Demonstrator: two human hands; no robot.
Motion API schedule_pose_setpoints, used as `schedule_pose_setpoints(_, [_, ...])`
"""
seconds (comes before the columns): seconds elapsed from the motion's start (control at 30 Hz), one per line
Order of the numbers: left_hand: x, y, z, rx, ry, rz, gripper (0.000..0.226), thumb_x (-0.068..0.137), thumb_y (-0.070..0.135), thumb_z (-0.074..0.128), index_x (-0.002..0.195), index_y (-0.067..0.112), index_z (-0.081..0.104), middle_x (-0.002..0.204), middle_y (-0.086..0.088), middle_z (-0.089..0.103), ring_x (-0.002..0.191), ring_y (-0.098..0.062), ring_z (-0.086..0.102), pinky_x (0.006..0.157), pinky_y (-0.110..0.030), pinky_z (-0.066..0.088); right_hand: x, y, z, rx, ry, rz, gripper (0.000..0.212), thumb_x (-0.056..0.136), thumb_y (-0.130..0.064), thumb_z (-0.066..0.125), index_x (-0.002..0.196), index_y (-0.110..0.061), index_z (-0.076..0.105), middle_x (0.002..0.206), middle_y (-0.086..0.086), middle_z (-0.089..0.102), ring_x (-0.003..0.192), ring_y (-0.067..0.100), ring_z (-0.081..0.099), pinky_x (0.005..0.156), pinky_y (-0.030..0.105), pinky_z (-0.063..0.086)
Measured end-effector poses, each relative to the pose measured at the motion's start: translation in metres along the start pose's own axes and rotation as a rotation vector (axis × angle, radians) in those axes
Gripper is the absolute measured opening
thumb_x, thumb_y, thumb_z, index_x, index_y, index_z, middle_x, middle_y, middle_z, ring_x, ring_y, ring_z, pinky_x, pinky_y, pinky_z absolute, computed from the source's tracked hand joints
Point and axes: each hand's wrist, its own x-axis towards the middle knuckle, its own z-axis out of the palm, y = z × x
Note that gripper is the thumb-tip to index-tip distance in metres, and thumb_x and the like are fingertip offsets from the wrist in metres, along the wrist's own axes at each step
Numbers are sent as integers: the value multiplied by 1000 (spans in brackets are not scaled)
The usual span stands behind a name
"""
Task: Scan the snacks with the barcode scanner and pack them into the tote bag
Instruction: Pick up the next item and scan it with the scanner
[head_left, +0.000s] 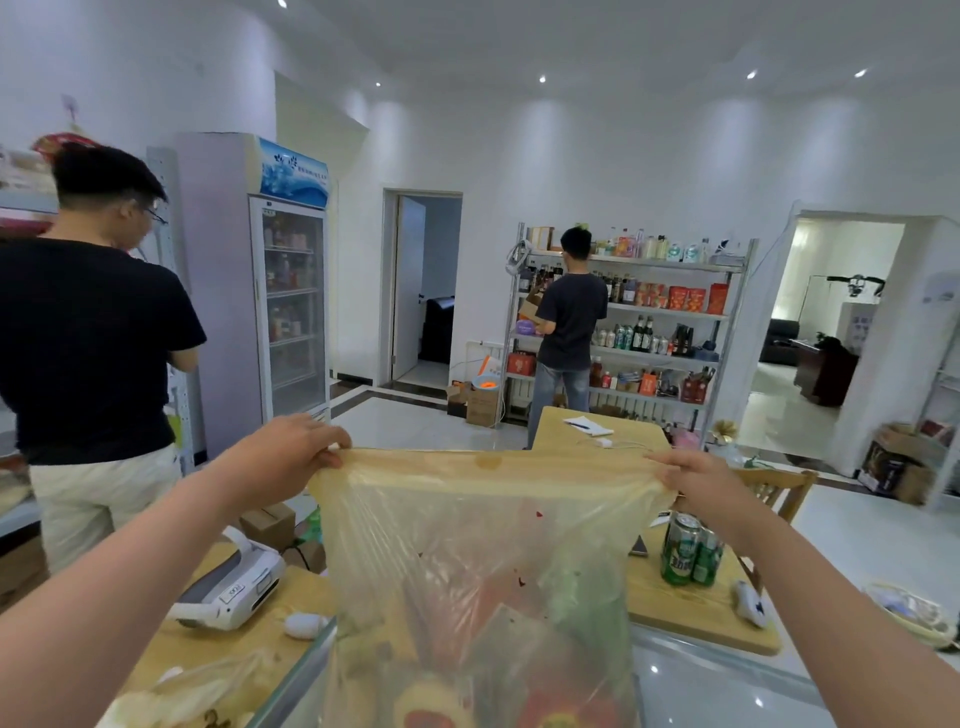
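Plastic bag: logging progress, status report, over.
Left hand, right hand pinch plastic bag top edge, stretched between them. Snack packets inside. Green cans on table beside it; nothing in the way.

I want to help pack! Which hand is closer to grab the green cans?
Probably the right hand: the cans stand on the table just below it. The left hand pinches the bag on the far side.

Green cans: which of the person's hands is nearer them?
Right. The right hand grips the bag just above the green cans; the left hand grips its opposite edge.
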Motion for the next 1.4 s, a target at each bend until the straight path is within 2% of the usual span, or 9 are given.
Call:
schedule_pose_setpoints(0.2, [2, 9, -9, 278, -12, 42, 32, 102, 38, 38, 130, 35, 52, 118, 16, 57, 106, -6, 47, 90, -21, 37, -7, -10, 1, -239, -156, -107, 27, 96, -18, 54, 122, -20, 59, 129, -3, 47, 107, 12, 46, 89, 26, 38])
schedule_pose_setpoints(0.37, [-4, 8, -15, 315, 2, 35, 26, 99, 47, 37, 104, 37, 62, 97, 20, 55, 94, -4, 45, 84, -23, 39, 3, -11, 8, -726, -278, -140, 88, 68, -53, 79, 143, -28, 41, 140, -9, 44, 131, 16, 40, 108, 34, 35])
schedule_pose_setpoints(0.5, [-10, 1, -14, 231, 5, 105, 20, 97, 44, 45, 99, 33, 62, 95, 19, 48, 91, -4, 44, 83, -21, 40, 8, -7, 16, -805, -255, -278, 10, 79, -28, 77, 84, -28, 69, 88, -12, 65, 81, 5, 56, 76, 23, 48])
schedule_pose_setpoints(0.57, [-16, -5, -15, 209, -47, 133, 22, 97, 43, 44, 98, 31, 62, 95, 17, 53, 90, -3, 47, 84, -21, 42, 6, -6, 8, -686, -185, -322, 16, 83, -17, 72, 71, -25, 66, 76, -10, 64, 73, 6, 56, 68, 16, 46])
schedule_pose_setpoints(0.8, [-13, -6, -15, 276, -47, 97, 26, 99, 45, 40, 95, 30, 61, 88, 11, 63, 84, -8, 54, 78, -25, 45, 8, -20, 0, -682, -124, -374, 21, 95, -8, 53, 82, -23, 60, 80, -14, 58, 84, 14, 58, 67, 8, 39])
schedule_pose_setpoints(0.97, [-5, -3, -7, 116, -204, 35, 18, 99, 34, 45, 113, 34, 57, 100, 15, 62, 87, -4, 53, 78, -21, 43, 1, -25, 11, -927, -338, -222, 48, 97, -10, 43, 143, -23, 40, 126, -10, 54, 123, 17, 48, 109, 34, 31])
schedule_pose_setpoints(1.17, [1, -1, -17, 143, -240, 32, 25, 98, 41, 47, 120, 39, 58, 101, 15, 65, 88, -4, 58, 85, -26, 50, 11, -28, 30, -939, -364, -168, 81, 76, -55, 71, 145, -35, 34, 143, -10, 44, 128, 16, 45, 106, 34, 39])
schedule_pose_setpoints(1.3, [-4, -1, -13, 140, -328, 40, 21, 97, 36, 48, 112, 34, 63, 99, 14, 65, 85, -7, 57, 84, -27, 51, 18, -25, 39, -999, -405, -218, 27, 83, -46, 68, 96, -23, 62, 101, -5, 59, 96, 16, 56, 84, 29, 45])
schedule_pose_setpoints(1.4, [-8, -8, -13, 179, -313, 103, 21, 97, 35, 46, 95, 29, 66, 87, 9, 64, 77, -9, 57, 79, -29, 50, 23, -30, 30, -883, -367, -307, 24, 89, -36, 64, 78, -15, 66, 81, 1, 61, 77, 16, 57, 73, 26, 46])
